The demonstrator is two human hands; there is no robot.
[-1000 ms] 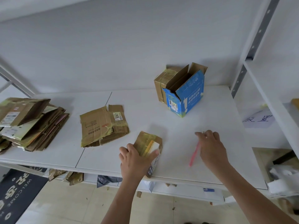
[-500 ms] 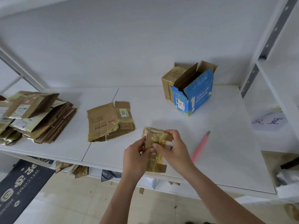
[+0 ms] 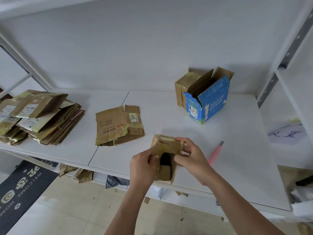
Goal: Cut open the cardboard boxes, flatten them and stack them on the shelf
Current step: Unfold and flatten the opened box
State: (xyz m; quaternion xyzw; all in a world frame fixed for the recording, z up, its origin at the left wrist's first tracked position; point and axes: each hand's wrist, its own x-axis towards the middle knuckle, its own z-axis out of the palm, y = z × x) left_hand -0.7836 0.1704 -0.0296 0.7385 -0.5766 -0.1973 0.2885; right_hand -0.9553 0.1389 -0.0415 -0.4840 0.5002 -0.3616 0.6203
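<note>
A small brown cardboard box [image 3: 166, 155], wrapped in glossy yellowed tape, is held just above the front edge of the white shelf [image 3: 237, 167]. Its open end faces the camera, dark inside, with one flap folded down. The left hand [image 3: 144, 167] grips the box's left side, fingers curled round the edge. The right hand [image 3: 193, 156] pinches the top flap and right wall between thumb and fingers.

Just right of the hands a pink utility knife [image 3: 216, 152] lies flat on the shelf. Farther back stands a blue printed box [image 3: 210, 102] with its flaps up, touching a taped brown box [image 3: 183, 89] behind it. To the left lies a flattened carton [image 3: 116, 126] with a label reading 6367, and at the far left a thick stack of flattened cartons [image 3: 39, 116], creased and ragged at the edges.

The shelf is smooth white panels with a seam, framed by grey metal uprights [image 3: 277, 72] against a plain white wall. Below, beige floor tiles [image 3: 71, 209] carry cardboard scraps and a dark doormat [image 3: 22, 187] with "WELCOME" on it.
</note>
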